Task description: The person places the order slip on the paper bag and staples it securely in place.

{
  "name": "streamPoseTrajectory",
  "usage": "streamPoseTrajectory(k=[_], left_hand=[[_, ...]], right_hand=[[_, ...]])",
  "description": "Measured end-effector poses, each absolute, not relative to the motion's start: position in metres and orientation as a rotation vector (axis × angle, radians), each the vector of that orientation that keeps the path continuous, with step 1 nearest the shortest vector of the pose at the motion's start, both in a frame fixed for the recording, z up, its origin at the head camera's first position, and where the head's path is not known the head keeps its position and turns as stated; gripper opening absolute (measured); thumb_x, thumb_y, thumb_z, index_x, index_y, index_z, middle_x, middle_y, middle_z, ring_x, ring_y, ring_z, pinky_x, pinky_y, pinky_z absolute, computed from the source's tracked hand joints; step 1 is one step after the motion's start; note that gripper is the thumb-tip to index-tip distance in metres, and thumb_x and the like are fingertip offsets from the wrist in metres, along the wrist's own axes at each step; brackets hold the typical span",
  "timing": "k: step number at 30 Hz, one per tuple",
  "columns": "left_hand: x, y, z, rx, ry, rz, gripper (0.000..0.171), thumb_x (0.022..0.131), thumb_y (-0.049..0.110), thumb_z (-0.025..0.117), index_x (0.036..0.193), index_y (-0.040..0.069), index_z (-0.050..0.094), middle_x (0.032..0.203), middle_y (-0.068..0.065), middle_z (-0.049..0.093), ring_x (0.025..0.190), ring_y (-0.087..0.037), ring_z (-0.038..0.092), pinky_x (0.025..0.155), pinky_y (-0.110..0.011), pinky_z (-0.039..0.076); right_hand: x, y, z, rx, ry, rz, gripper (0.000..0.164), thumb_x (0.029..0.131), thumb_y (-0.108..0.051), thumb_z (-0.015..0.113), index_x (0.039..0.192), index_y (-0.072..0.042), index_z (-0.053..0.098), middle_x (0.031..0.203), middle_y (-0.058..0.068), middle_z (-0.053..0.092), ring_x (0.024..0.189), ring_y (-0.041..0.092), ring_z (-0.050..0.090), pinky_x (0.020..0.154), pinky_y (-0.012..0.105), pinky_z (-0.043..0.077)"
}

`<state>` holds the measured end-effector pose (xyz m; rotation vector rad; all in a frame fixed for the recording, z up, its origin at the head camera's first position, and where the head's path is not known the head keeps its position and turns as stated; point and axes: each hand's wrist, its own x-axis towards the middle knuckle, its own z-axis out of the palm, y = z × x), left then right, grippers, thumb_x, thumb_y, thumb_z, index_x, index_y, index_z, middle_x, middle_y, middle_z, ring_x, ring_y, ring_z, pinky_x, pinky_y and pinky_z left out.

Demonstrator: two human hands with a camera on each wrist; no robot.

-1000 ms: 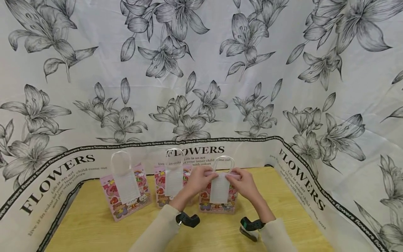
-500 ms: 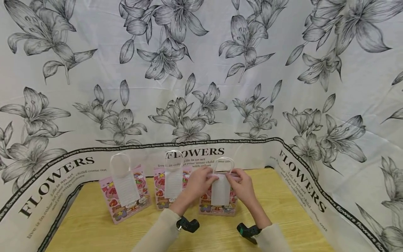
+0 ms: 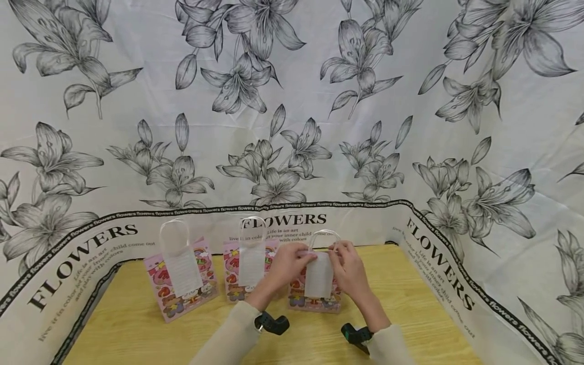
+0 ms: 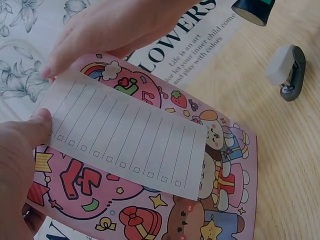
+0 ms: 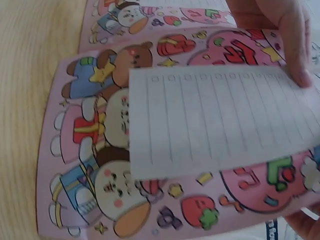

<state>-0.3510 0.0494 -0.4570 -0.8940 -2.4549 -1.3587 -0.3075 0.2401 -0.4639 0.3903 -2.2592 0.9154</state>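
A pink cartoon-printed paper bag point(image 3: 296, 302) stands upright at the right of three, its white handle point(image 3: 325, 232) raised. Over its front hangs a white lined paper slip point(image 4: 127, 137) with small checkboxes along one side. My left hand point(image 3: 288, 264) pinches the bag's top left edge, thumb on the slip's top corner and fingers behind. At the top right, beside the handle's base, my right hand point(image 3: 351, 269) holds the rim with bent fingers. The right wrist view shows the slip point(image 5: 215, 120) flat against the bag front point(image 5: 75, 165); most right-hand fingers are out of it.
Two similar bags with slips stand to the left: a tilted left bag point(image 3: 166, 299) and a middle bag point(image 3: 231, 289). A small white and grey stapler point(image 4: 287, 72) lies on the wooden table point(image 3: 137, 334). Flower-printed cloth point(image 3: 283, 167) walls the back and sides.
My right fingers have shifted slightly up toward the handle's base, and the right wrist has moved a little left, hiding more of the stapler. The left hand keeps its hold; the bags stay put.
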Motion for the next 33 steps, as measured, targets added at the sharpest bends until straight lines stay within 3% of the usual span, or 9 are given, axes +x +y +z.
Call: streamPoseTrajectory(k=[5, 8, 11, 16, 20, 24, 29, 33], left_hand=[[-0.351, 0.05, -0.452, -0.881, -2.479, -1.395, 0.018, 0.094, 0.032, 0.066, 0.085, 0.017, 0.071, 0.078, 0.008, 0.068, 0.054, -0.001, 0.055, 0.049, -0.022, 0.045], [-0.351, 0.05, -0.449, -0.863, -2.494, -1.407, 0.02, 0.095, 0.034, 0.064, 0.087, 0.018, 0.071, 0.078, 0.007, 0.068, 0.055, -0.003, 0.056, 0.049, -0.023, 0.046], [-0.348, 0.05, -0.449, -0.873, -2.514, -1.522, 0.02, 0.096, 0.034, 0.062, 0.088, 0.018, 0.071, 0.077, 0.006, 0.067, 0.048, -0.011, 0.058, 0.045, -0.028, 0.048], [-0.342, 0.048, -0.452, -0.836, -2.496, -1.814, 0.018, 0.096, 0.03, 0.063, 0.091, 0.016, 0.073, 0.082, 0.0, 0.069, 0.051, -0.024, 0.063, 0.045, -0.038, 0.053], [-0.339, 0.048, -0.453, -0.786, -2.458, -1.939, 0.016, 0.093, 0.029, 0.067, 0.097, 0.016, 0.076, 0.094, -0.001, 0.072, 0.06, -0.023, 0.067, 0.047, -0.039, 0.054], [-0.341, 0.046, -0.455, -0.812, -2.486, -1.832, 0.017, 0.093, 0.03, 0.067, 0.098, 0.017, 0.077, 0.094, 0.002, 0.072, 0.066, -0.014, 0.068, 0.049, -0.035, 0.055], [-0.345, 0.047, -0.458, -0.83, -2.476, -1.669, 0.018, 0.093, 0.031, 0.067, 0.098, 0.017, 0.078, 0.09, 0.005, 0.073, 0.071, -0.008, 0.068, 0.057, -0.027, 0.054], [-0.349, 0.048, -0.455, -0.857, -2.472, -1.731, 0.018, 0.093, 0.028, 0.067, 0.099, 0.015, 0.078, 0.087, 0.003, 0.073, 0.055, -0.013, 0.064, 0.046, -0.03, 0.052]], right_hand=[[-0.309, 0.25, -0.461, 0.433, -2.304, 0.918, 0.009, 0.089, -0.013, 0.073, 0.091, -0.009, 0.066, 0.097, 0.005, 0.06, 0.085, 0.022, 0.06, 0.066, 0.039, 0.051], [-0.311, 0.252, -0.457, 0.417, -2.307, 0.996, 0.008, 0.089, -0.013, 0.073, 0.086, -0.01, 0.067, 0.09, 0.004, 0.062, 0.081, 0.019, 0.061, 0.063, 0.035, 0.052], [-0.312, 0.253, -0.457, 0.367, -2.335, 1.072, 0.01, 0.089, -0.015, 0.073, 0.082, -0.011, 0.067, 0.085, 0.001, 0.063, 0.079, 0.017, 0.062, 0.062, 0.032, 0.052], [-0.31, 0.254, -0.46, 0.374, -2.343, 1.101, 0.011, 0.088, -0.013, 0.074, 0.08, -0.011, 0.067, 0.082, 0.0, 0.063, 0.076, 0.017, 0.062, 0.06, 0.03, 0.052], [-0.307, 0.253, -0.461, 0.386, -2.312, 1.124, 0.011, 0.087, -0.01, 0.074, 0.079, -0.011, 0.066, 0.081, 0.0, 0.064, 0.073, 0.015, 0.062, 0.058, 0.029, 0.051], [-0.305, 0.252, -0.461, 0.368, -2.31, 1.199, 0.012, 0.087, -0.008, 0.073, 0.079, -0.01, 0.066, 0.08, 0.0, 0.065, 0.069, 0.013, 0.061, 0.056, 0.028, 0.05], [-0.304, 0.254, -0.463, 0.308, -2.344, 1.225, 0.009, 0.088, -0.018, 0.075, 0.089, -0.011, 0.069, 0.088, 0.003, 0.068, 0.075, 0.016, 0.063, 0.062, 0.031, 0.052], [-0.295, 0.266, -0.466, 0.178, -2.336, 1.241, 0.032, 0.087, -0.025, 0.076, 0.113, -0.009, 0.066, 0.106, 0.006, 0.067, 0.094, 0.021, 0.061, 0.079, 0.04, 0.05]])
